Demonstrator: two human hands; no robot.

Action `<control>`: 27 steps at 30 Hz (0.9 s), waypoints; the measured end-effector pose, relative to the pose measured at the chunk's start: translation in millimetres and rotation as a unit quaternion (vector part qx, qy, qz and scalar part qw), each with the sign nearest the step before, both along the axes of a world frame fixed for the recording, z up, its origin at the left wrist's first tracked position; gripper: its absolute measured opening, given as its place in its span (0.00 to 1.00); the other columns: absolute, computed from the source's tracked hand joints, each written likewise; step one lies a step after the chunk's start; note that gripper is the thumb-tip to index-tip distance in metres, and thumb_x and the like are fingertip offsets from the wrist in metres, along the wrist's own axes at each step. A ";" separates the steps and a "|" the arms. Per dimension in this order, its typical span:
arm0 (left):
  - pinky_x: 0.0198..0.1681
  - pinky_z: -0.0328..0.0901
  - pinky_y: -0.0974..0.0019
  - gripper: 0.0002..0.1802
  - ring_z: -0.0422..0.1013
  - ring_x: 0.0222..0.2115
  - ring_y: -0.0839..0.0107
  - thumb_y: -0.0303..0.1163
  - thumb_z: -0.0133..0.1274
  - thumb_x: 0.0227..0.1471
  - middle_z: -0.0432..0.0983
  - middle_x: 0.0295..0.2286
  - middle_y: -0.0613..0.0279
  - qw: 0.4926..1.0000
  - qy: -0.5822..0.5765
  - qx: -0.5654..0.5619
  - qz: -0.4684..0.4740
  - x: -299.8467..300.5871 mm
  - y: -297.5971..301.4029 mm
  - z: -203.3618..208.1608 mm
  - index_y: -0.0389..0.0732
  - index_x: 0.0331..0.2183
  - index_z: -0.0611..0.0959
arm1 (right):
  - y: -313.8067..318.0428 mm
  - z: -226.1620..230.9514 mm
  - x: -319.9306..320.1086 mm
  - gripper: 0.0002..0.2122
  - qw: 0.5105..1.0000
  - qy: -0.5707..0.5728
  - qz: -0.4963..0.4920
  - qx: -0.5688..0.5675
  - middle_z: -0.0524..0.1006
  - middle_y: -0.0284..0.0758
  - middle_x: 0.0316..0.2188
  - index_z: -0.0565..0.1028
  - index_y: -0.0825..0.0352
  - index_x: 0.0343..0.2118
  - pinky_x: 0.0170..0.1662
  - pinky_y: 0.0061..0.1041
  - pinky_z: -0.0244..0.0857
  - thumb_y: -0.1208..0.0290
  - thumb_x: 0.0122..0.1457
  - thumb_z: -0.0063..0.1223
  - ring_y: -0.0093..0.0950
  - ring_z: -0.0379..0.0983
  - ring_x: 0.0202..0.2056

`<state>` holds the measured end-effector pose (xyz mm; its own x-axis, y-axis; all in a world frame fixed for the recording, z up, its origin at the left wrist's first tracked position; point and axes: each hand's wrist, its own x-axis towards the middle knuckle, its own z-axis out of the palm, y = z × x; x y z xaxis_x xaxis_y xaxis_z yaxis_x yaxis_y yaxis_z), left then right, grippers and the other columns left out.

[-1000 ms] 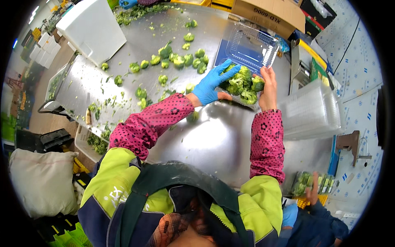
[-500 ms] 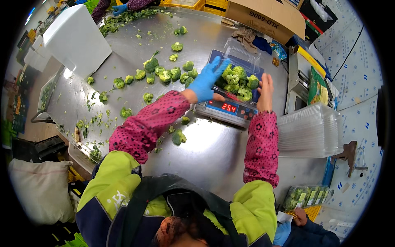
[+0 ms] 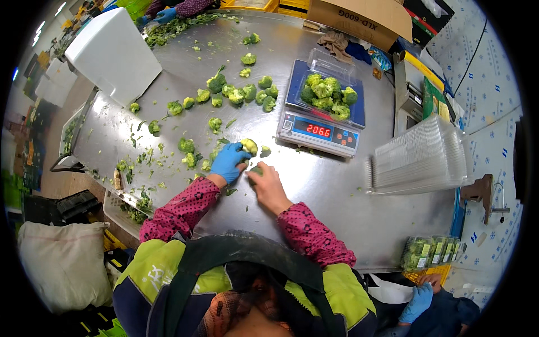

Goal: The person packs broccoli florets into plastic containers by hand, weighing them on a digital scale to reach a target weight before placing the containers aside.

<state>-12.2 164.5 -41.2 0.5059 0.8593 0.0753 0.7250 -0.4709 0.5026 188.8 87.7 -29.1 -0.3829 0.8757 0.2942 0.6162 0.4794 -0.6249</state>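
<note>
My left hand (image 3: 228,163), in a blue glove, is closed at a pale green broccoli floret (image 3: 249,147), low over the metal table. Just to its right my bare right hand (image 3: 270,187) has its thumb and fingers closed on a darker floret (image 3: 256,170), mostly hidden by the fingers. Farther right stands a digital scale (image 3: 318,133) with a lit red display. On its blue plate an open clear plastic box (image 3: 332,62) holds a heap of broccoli florets (image 3: 327,92). Several loose florets (image 3: 236,96) lie across the table left of the scale.
Nested clear boxes (image 3: 418,163) stand at the table's right side. A white bin (image 3: 112,59) is at the far left, leafy trimmings (image 3: 168,33) behind it. A cardboard box (image 3: 359,21) sits at the back. At lower right a co-worker's gloved hand (image 3: 418,303) is near packed broccoli boxes (image 3: 429,251).
Both my hands have left the box on the scale and come down toward me, to loose florets on the table. The scale's display has changed. The co-worker's gloved hand has moved right.
</note>
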 end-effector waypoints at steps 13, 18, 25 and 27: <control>0.57 0.62 0.53 0.23 0.65 0.52 0.48 0.32 0.63 0.45 0.71 0.51 0.50 0.995 -0.100 -0.001 0.016 12.8 -24.3 -6.4 0.46 0.47 0.82 | 95.7 112.3 128.9 0.24 0.884 0.099 -0.352 0.290 0.68 0.42 0.58 0.73 0.59 0.54 0.63 0.42 0.51 0.70 0.52 0.64 0.40 0.62 0.60; 0.56 0.62 0.52 0.23 0.67 0.51 0.48 0.32 0.63 0.44 0.72 0.50 0.51 0.992 -0.116 0.042 0.019 17.4 -16.7 5.1 0.47 0.46 0.83 | 130.7 92.8 154.4 0.27 0.900 -0.089 -0.345 0.252 0.66 0.37 0.62 0.69 0.56 0.60 0.66 0.51 0.38 0.63 0.55 0.61 0.40 0.53 0.66; 0.55 0.63 0.55 0.23 0.69 0.50 0.50 0.28 0.63 0.45 0.75 0.48 0.52 0.976 -0.171 0.064 0.121 -18.9 -16.4 9.9 0.46 0.47 0.82 | 80.1 93.1 169.5 0.25 0.878 0.088 -0.395 0.255 0.67 0.45 0.60 0.65 0.70 0.60 0.65 0.39 0.50 0.73 0.60 0.55 0.42 0.60 0.62; 0.55 0.64 0.56 0.23 0.70 0.50 0.52 0.28 0.63 0.46 0.76 0.48 0.52 0.968 -0.179 0.066 0.161 -29.1 -11.5 14.5 0.46 0.47 0.82 | 59.1 85.0 181.2 0.24 0.867 0.146 -0.412 0.240 0.67 0.45 0.59 0.65 0.71 0.60 0.64 0.36 0.52 0.74 0.61 0.54 0.41 0.62 0.61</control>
